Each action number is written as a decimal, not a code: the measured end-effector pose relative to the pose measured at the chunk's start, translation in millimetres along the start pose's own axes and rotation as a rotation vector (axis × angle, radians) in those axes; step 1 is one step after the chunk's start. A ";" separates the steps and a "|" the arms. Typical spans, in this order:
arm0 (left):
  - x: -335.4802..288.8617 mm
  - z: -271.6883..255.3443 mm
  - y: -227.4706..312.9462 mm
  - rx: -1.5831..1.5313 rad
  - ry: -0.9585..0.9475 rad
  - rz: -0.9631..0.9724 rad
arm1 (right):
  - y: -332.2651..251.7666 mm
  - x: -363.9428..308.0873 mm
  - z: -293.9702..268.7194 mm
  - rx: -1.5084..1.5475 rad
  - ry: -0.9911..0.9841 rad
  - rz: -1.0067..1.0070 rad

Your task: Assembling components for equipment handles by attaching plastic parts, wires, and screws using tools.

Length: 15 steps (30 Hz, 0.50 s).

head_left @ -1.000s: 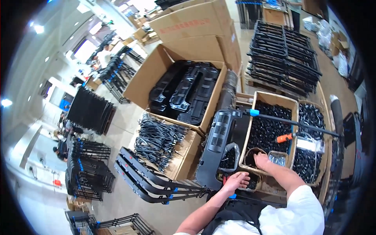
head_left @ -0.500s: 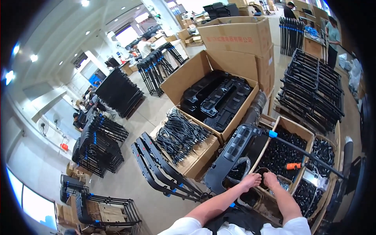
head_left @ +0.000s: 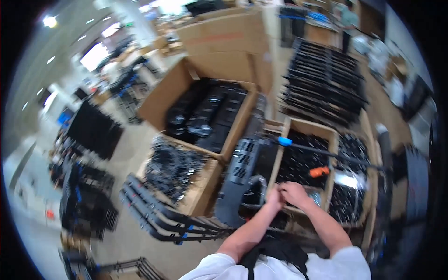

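Note:
Side by side over the front edge of a wooden bin, my left hand (head_left: 274,198) and my right hand (head_left: 294,193) almost touch. The fingers of both are curled closed; motion blur hides whatever lies between them. Just left of them leans a dark grey slotted plastic housing (head_left: 228,196) joined to a black tubular frame. From that frame a black tube with a blue collar (head_left: 285,141) crosses the bins. Beyond my right hand, an orange tool or handle (head_left: 319,172) rests on the divider. Small black parts (head_left: 301,161) fill the bin behind my hands.
A cardboard box (head_left: 192,143) of black plastic housings stands ahead left. Nearer, bundled black cables (head_left: 171,168) lie on another box, with curved black frames (head_left: 149,212) beside it. Stacked black frames (head_left: 324,84) stand at the far right. Another person (head_left: 348,23) is in the background.
My view has swung to the right, so the boxes and bins sit further left in it. Both hands stay close together over the bin edge, and the picture is blurrier.

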<state>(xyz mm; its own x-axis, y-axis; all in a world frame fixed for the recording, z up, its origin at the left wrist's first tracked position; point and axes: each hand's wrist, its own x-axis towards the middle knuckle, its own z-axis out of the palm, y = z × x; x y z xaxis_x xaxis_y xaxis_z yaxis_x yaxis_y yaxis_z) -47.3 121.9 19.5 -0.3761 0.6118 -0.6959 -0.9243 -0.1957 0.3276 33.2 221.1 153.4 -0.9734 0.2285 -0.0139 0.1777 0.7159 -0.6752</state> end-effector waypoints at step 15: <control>-97.2 9.9 36.9 0.242 -0.333 -0.015 | 158.0 -44.5 9.6 0.990 0.768 0.912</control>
<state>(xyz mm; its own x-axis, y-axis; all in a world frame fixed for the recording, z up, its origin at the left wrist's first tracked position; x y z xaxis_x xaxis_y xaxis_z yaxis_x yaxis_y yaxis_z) -44.3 62.7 105.5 -0.2842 0.8358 -0.4698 -0.8729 -0.0228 0.4874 103.2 317.7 40.3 -0.2315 0.8233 -0.5182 0.1840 -0.4860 -0.8544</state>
